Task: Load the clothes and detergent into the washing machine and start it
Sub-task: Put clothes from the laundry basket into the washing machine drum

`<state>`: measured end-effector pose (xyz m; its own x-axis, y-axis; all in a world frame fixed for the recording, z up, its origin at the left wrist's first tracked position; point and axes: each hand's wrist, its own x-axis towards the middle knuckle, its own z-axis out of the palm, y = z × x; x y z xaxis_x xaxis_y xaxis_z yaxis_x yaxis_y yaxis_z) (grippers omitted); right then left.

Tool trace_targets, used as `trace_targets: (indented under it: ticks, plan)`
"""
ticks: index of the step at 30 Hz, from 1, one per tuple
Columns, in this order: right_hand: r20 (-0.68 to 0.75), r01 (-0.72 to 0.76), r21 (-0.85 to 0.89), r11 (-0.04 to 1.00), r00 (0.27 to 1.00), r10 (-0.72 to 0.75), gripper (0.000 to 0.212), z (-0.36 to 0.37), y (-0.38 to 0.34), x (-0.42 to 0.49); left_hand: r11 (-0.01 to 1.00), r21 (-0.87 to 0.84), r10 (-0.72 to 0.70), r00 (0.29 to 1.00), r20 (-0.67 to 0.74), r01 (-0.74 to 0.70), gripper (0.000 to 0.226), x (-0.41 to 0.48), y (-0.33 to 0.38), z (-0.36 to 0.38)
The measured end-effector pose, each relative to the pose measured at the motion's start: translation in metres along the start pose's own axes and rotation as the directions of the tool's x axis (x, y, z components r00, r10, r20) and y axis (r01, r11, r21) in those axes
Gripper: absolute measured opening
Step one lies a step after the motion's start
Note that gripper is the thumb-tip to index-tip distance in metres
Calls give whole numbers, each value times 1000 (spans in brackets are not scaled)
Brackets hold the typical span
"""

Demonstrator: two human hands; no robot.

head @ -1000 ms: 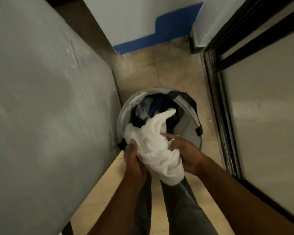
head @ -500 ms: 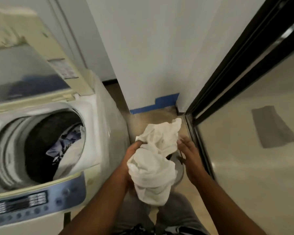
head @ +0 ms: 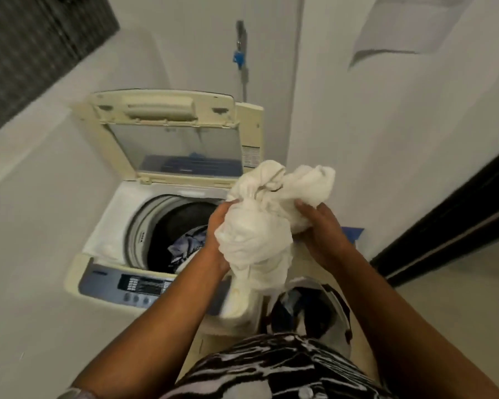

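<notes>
1. Dark textured panel (head: 35, 53): top-left corner, against pale wall.
2. Washing machine (head: 104, 234): top-loader, cream/white body, centre-left.
 - Lid (head: 167, 133): raised, stands upright at rear; clear window w/ bluish reflection.
 - Drum (head: 162, 223): open, dark inside, grey rim.
 - Control panel (head: 133, 286): blue-grey strip along front edge; display plus row of round btns. Right end hidden by forearm and cloth.
 - Clothes in drum (head: 188, 246): bluish-grey items, crumpled, at right side of drum, just beside left wrist.
3. Water tap (head: 239, 57): on wall behind machine, blue fitting, pipe runs down toward rear of washer.
4. Left hand (head: 216, 237): over drum's right edge. Grips left side of white bundle; fingers wrapped into cloth, tips hidden.
5. White garment (head: 260, 231): bunched, held between both hands above washer's front-right corner. Top part puffs up in front of lid's right edge; lower end hangs down over right end of panel.
6. Right hand (head: 320, 231): right of bundle, fingers curled into cloth, gripping it.
7. Laundry basket (head: 337, 306): round, pale w/ dark trim, on floor just right of machine, below garment; dark and blue clothes inside.
8. Blue tape (head: 353, 231): at wall base, behind right wrist.
9. Dark door frame (head: 444, 214): right side, runs diagonally.
10. Patterned shirt (head: 271, 367): black/white, bottom centre, on the person.
</notes>
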<state>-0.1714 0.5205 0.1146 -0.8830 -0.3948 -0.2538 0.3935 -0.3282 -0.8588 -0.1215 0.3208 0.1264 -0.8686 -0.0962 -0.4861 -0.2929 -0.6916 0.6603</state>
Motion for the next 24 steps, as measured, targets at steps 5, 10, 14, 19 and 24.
trace_targets:
  ticks: [5, 10, 14, 19, 24]
  plan:
    - [231, 112, -390, 914, 973, -21, 87, 73, 21, 21, 992, -98, 49, 973, -227, -73, 65, 22, 32, -65]
    - [244, 109, -405, 908, 970, -8, 72, 121, 49, 72, 997, 73, 63, 921, -385, -37, 75, 29, 64, -106]
    - [131, -8, -395, 919, 989, 65, 54, 133, 70, 119, 989, 150, 63, 907, -416, 0, 73, 28, 87, -126]
    - [64, -104, -500, 860, 986, 157, 53, 144, 94, 155, 960, 275, 105, 843, -528, 53, 90, 57, 92, -176]
    - [0, -252, -564, 786, 952, 305, 56, 140, 131, 189, 955, 273, 64, 823, -564, 113, 100, 92, 84, -227]
